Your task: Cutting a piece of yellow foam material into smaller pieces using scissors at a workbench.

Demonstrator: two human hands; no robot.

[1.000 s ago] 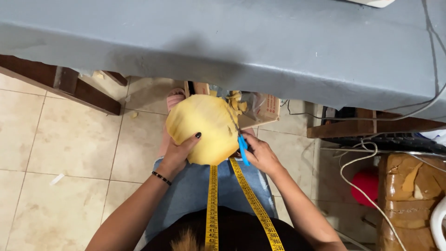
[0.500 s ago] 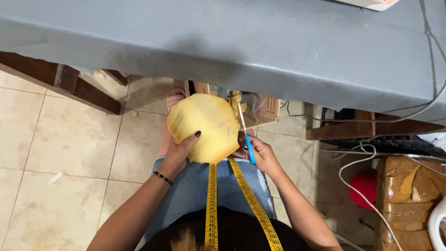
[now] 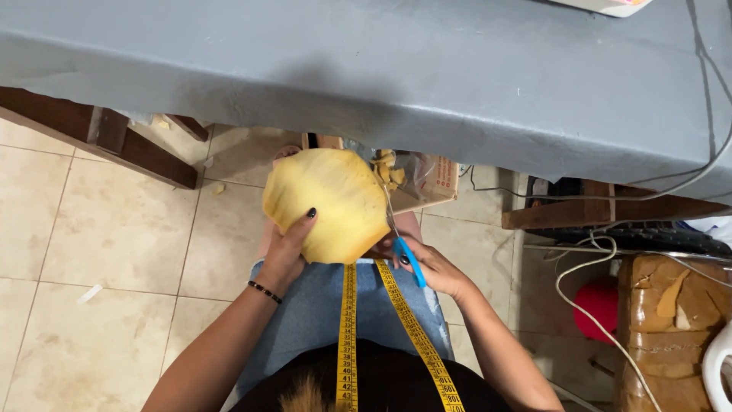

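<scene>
Seen from above, a seated person trims a rounded yellow foam piece [image 3: 328, 204] held over the lap. Left hand [image 3: 288, 248]: fingers closed on the piece's lower rim at about 7 o'clock, thumb laid flat on its face. Right hand [image 3: 427, 267]: fingers curled through the blue handles of a pair of scissors [image 3: 398, 233], whose thin blades point toward 12 o'clock along the piece's right edge at about 4 o'clock; how far the blades are parted cannot be told. A yellow measuring tape [image 3: 348, 328] hangs from the neck in two strands over the blue jeans [image 3: 320, 305]. At 12 o'clock lies a grey table edge [image 3: 381, 84]; just beyond the piece stands a cardboard box [image 3: 431, 179] containing yellow scraps.

Judgement on technique: the cut appears to follow the rim. It would go best with the left hand turning the piece into the blades rather than the scissors chasing the curve, with short bites, the thumb well clear of the cutting line, and the offcuts falling toward the box.
</scene>
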